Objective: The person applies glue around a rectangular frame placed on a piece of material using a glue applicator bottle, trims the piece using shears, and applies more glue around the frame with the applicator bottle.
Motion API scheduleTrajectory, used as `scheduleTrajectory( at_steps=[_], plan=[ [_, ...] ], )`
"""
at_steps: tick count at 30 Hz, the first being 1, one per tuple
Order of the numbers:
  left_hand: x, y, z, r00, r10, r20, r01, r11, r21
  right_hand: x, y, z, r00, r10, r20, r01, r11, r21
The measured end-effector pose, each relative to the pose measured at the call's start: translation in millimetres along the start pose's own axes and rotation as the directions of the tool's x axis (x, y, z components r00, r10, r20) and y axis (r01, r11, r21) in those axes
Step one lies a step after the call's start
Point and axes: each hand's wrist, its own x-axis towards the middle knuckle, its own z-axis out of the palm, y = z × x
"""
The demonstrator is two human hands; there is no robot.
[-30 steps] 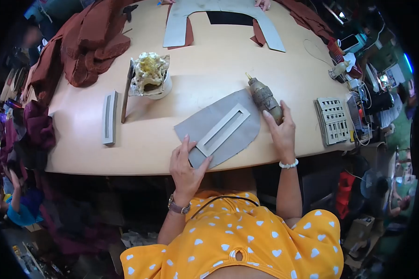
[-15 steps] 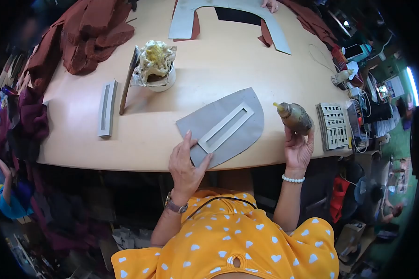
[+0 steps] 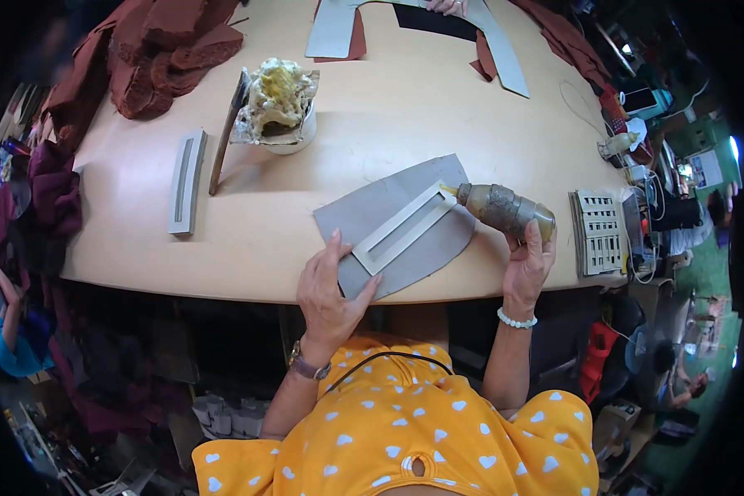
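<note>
A grey curved panel (image 3: 347, 207), perhaps leather or fabric, lies on the table with a pale slotted rectangular frame (image 3: 395, 240) on top of it. My left hand (image 3: 329, 285) holds the panel's near-left edge, thumb and forefinger on either side of the frame's lower end. My right hand (image 3: 529, 269) grips a brownish squeeze glue bottle (image 3: 506, 211) by its base. The bottle is tilted nearly level, and its yellowish nozzle points left at the frame's upper right end. Whether the tip touches the frame I cannot tell.
On the table (image 3: 372, 107) stand a glue-crusted white tub (image 3: 293, 142) with a stick (image 3: 227, 136) leaning by it, a second slotted strip (image 3: 187, 182), and stacked slotted pieces (image 3: 597, 231). Dark red material (image 3: 169, 50) is heaped far left. Another person's hand (image 3: 450, 7) touches pale pieces opposite.
My right hand has tipped the glue bottle from upright to nearly level, bringing its nozzle left to the frame's end. My left hand stays in place on the panel.
</note>
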Motion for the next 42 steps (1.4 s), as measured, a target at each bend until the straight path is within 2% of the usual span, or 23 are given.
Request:
scheduleTrajectory(
  at_steps=[18, 30, 42],
  plan=[
    [-2.2, -2.2, 2.8, 1.0, -0.012, 0.0, 0.012, 1.0, 0.01, 8.8, 9.0, -9.5, 0.989, -0.115, 0.096, 0.128, 0.982, -0.138],
    [-0.9, -0.4, 0.9, 0.999, -0.034, 0.019, 0.033, 0.999, 0.004, 14.0, 11.2, -9.6, 0.963, -0.227, 0.143, 0.262, 0.909, -0.324],
    [-1.9, -0.5, 2.1, 0.999, -0.036, 0.004, 0.036, 0.999, -0.015, -24.5, 16.1, 6.0, 0.993, -0.035, 0.117, 0.062, 0.969, -0.239]
  ],
)
